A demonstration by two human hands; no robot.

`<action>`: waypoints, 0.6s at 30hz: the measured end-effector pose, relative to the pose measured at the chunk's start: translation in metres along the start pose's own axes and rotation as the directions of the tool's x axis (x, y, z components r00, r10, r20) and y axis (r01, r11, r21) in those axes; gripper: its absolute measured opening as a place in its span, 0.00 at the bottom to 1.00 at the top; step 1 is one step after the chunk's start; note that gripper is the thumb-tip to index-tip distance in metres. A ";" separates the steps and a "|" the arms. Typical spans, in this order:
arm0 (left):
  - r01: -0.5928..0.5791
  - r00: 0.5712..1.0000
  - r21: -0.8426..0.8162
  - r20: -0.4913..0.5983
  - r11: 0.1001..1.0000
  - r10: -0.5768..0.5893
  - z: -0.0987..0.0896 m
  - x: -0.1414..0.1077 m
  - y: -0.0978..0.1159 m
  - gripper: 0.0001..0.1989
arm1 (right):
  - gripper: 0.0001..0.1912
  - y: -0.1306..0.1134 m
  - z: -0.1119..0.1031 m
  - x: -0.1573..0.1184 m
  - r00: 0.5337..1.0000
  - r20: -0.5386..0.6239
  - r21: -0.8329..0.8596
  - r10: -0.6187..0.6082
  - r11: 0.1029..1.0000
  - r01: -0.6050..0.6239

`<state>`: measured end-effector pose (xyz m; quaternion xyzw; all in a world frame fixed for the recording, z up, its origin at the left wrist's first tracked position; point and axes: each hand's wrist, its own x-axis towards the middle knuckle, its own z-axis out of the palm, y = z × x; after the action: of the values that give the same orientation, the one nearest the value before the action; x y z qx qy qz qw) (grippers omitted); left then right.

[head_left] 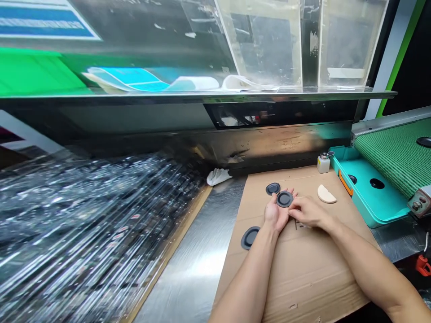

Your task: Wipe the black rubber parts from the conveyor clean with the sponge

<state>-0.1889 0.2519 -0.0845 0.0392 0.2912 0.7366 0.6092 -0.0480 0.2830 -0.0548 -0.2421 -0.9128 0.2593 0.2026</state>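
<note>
A dark grey round disc with a raised ring [284, 199] lies across the upturned fingers of my left hand [275, 216], with the thumb at its edge. Close against the disc's right side is my right hand [308, 211], its fingers bent and pressed together. What those fingertips pinch, if anything, is too small to make out. A second dark disc [272, 188] lies flat on the cardboard sheet [313, 273] just beyond my left hand. A third, larger-looking one [249, 237] sits left of my left forearm, which hides part of its edge.
Right of the cardboard, a teal tray [367, 197] holds dark round pieces, beside a green conveyor belt [397, 143]. A small white bottle [323, 163] and a cream half-round pad [326, 194] are nearby. Clear-wrapped stock [84, 242] fills the left. A metal shelf [188, 96] crosses above.
</note>
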 end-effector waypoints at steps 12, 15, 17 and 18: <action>-0.025 1.000 -0.042 -0.012 0.999 0.025 0.007 0.000 0.001 0.18 | 0.21 0.029 -0.022 -0.001 0.914 -0.222 -0.270 0.339 0.880 -0.391; 0.000 1.000 0.003 0.030 1.000 0.000 0.007 -0.002 -0.006 0.20 | 0.20 0.013 0.011 0.007 0.961 -0.256 -0.187 0.103 0.970 -0.154; 0.027 0.997 0.011 0.076 1.000 -0.028 0.007 -0.004 -0.007 0.21 | 0.17 0.004 0.024 0.010 0.971 -0.240 -0.203 0.003 0.978 -0.053; 0.031 0.996 0.003 0.088 1.000 -0.031 0.006 -0.005 -0.008 0.21 | 0.17 0.002 0.027 0.011 0.969 -0.248 -0.216 0.007 0.974 -0.063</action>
<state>-0.1782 0.2502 -0.0813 0.0674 0.2651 0.7243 0.6330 -0.0695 0.2797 -0.0745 -0.3095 -0.8995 0.1273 0.2808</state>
